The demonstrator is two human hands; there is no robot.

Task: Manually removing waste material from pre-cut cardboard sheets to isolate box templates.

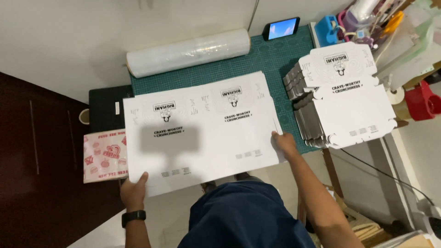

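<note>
A large white printed cardboard sheet [197,138] lies flat over the near part of a green cutting mat [275,59], on top of more sheets like it. My left hand [134,189] grips its near left corner. My right hand [284,142] holds its right edge. A black watch sits on my left wrist [133,217].
A stack of die-cut white flat boxes [342,92] sits at the right of the mat. A roll of clear wrap [188,51] lies at the back, a phone [281,28] behind it. Pink printed paper [104,156] is at the left. Tape dispensers [422,101] stand far right.
</note>
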